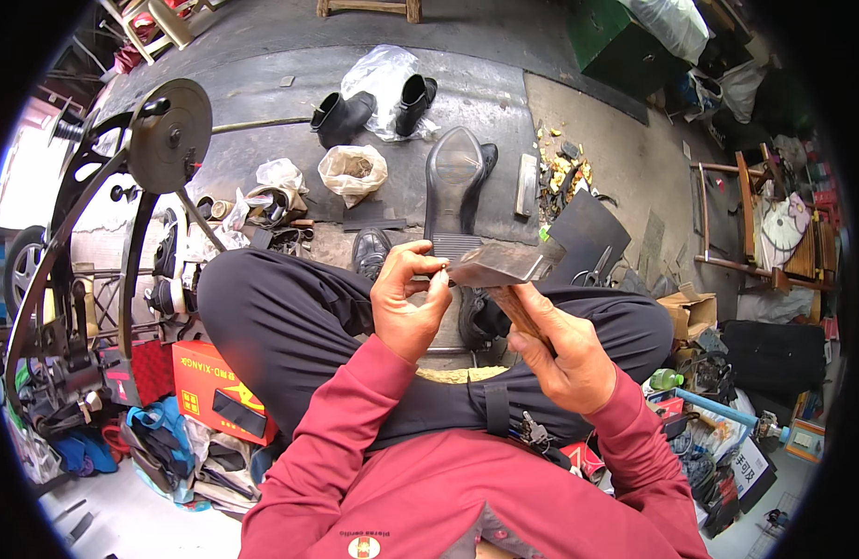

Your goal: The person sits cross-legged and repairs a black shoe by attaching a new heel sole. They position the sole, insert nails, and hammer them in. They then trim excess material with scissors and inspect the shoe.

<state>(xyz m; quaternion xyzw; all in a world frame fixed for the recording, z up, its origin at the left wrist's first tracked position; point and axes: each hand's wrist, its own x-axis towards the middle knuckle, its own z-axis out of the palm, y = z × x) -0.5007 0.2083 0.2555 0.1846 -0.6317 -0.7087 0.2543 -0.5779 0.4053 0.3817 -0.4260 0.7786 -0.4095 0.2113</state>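
My right hand (569,352) is wrapped round the wooden handle of a hammer (496,265), its broad, worn metal head held level in front of me. Close to the left end of that head, my left hand (406,306) pinches a tiny thing between thumb and fingertips, too small to name. Just beyond both hands a black shoe (454,182) rests with its sole upward, the ridged heel toward me. Part of the heel is hidden behind the hammer head. What supports the shoe is mostly covered.
A hand-cranked machine with a wheel (171,135) stands at left. Ahead are black ankle boots (344,118), a plastic bag (383,79) and an open sack (353,174). A red box (220,387) is by my left knee; a wooden-framed chair (748,219) lies far right.
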